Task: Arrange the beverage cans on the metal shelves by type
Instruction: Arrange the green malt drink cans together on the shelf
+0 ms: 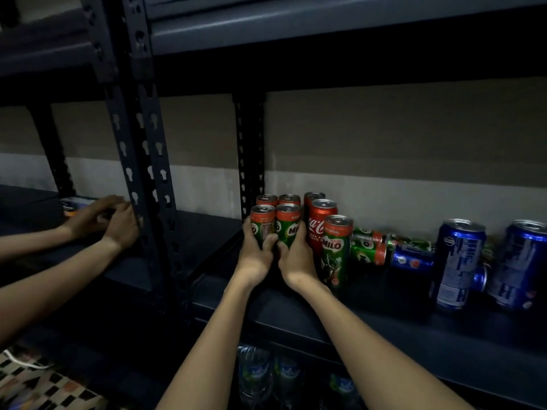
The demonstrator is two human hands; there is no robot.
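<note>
On the dark, smooth metal shelf, the left hand curls round one slim green Milo can and the right hand wraps its neighbour, both printed "MILO". Two more orange-topped cans stand just behind. A glossy red Coca-Cola can stands beside them; another upright Milo can stands near. Toppled Milo cans lie beside shiny blue cans. The punched steel post rises left.

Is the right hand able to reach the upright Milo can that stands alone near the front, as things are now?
Probably yes. The right hand grips a Milo can in the group, and the lone upright Milo can stands just to its right, with nothing between. It must release first.
</note>
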